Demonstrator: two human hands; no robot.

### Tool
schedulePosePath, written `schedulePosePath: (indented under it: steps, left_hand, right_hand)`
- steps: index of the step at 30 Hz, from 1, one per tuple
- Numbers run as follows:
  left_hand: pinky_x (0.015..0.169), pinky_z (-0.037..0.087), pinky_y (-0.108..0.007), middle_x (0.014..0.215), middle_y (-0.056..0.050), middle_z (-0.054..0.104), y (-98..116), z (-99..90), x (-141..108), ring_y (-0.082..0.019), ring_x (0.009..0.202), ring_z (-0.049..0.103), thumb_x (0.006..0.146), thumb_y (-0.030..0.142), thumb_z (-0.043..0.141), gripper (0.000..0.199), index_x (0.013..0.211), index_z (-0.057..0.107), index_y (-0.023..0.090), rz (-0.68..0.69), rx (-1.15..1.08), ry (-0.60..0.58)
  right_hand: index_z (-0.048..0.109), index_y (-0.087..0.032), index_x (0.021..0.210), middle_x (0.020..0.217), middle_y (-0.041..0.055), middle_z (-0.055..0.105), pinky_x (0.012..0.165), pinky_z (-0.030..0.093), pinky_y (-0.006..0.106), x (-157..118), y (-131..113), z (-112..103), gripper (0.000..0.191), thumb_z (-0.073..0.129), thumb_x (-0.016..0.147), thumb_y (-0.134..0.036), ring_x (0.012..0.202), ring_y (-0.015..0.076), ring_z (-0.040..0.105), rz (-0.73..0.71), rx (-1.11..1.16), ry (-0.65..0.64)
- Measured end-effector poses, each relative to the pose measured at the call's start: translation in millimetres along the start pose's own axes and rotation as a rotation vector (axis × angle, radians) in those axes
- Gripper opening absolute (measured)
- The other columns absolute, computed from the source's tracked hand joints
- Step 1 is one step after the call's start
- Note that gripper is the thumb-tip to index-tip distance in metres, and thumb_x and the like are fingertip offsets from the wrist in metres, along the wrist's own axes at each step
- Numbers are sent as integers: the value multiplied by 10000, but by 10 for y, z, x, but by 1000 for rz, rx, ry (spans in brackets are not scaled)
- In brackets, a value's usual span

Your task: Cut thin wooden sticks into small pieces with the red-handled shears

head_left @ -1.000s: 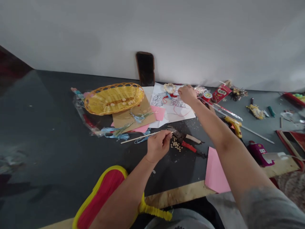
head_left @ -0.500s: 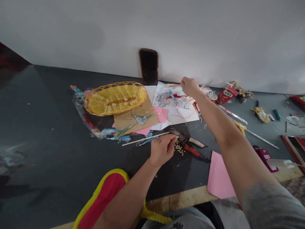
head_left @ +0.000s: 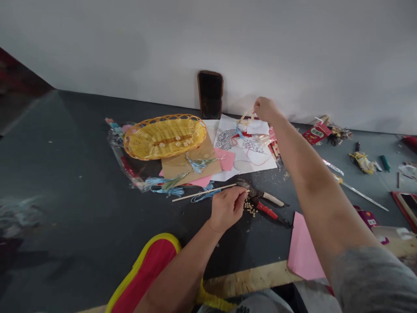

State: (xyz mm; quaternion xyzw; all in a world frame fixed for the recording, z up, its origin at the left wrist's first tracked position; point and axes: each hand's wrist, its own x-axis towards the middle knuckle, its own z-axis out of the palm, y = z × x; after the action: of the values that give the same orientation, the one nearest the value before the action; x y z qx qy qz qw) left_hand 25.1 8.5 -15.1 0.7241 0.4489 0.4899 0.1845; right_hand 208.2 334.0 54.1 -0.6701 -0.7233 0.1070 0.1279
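My left hand is closed in a pinch, and the pale tip of a small wooden stick pokes out of its fingers. Close by lie a pair of pruning shears with one red and one whitish handle, and a pile of small pale wooden bits. A longer thin stick lies left of that hand. My right hand reaches to the back, fingers closed; what they grip is unclear. Beside it are a pale looped piece, a white paper slip and a printed sheet.
A yellow woven basket holds a few pale pieces. Blue tassels lie on brown card. A phone leans on the wall. Pink paper lies at the front edge, a red box at back right.
The view has shifted slightly, so most things sit a little farther right. At my right hand, the pale looped piece and white slip look raised. My left hand keeps its pinch.
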Motion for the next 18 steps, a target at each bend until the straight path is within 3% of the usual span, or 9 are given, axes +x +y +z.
schedulePosePath:
  steps: [3, 6, 11, 18]
  left_hand:
    - [568, 502, -241, 723, -25, 740, 2, 7, -5, -135, 574, 672, 956, 210, 527, 134, 917, 655, 204, 0, -24, -5]
    - [557, 488, -236, 713, -24, 731, 1, 14, -9, -134, 562, 661, 952, 193, 539, 112, 926, 649, 193, 12, -42, -8]
    - [547, 477, -230, 705, -21, 721, -7, 20, -10, -132, 557, 650, 945, 181, 547, 95, 922, 638, 193, 1, -53, -5]
    - [545, 470, -221, 680, -13, 705, -1, 19, -4, -126, 553, 644, 954, 183, 538, 105, 918, 637, 182, 6, -35, -11]
  right_hand:
    - [619, -156, 716, 733, 75, 647, 867, 505, 434, 12, 85, 49, 192, 552, 895, -170, 870, 258, 662, 50, 25, -23]
    - [641, -141, 776, 704, 72, 646, 813, 528, 428, -4, 177, 142, 180, 544, 905, -221, 792, 246, 671, 74, 62, -30]
    - [651, -132, 1023, 880, 91, 689, 806, 548, 414, -2, 242, 311, 260, 637, 837, -313, 820, 232, 669, 63, 137, 12]
    - [648, -188, 1049, 1011, 73, 698, 874, 539, 361, 57, 124, 426, 215, 584, 845, -213, 911, 196, 642, -93, 229, 93]
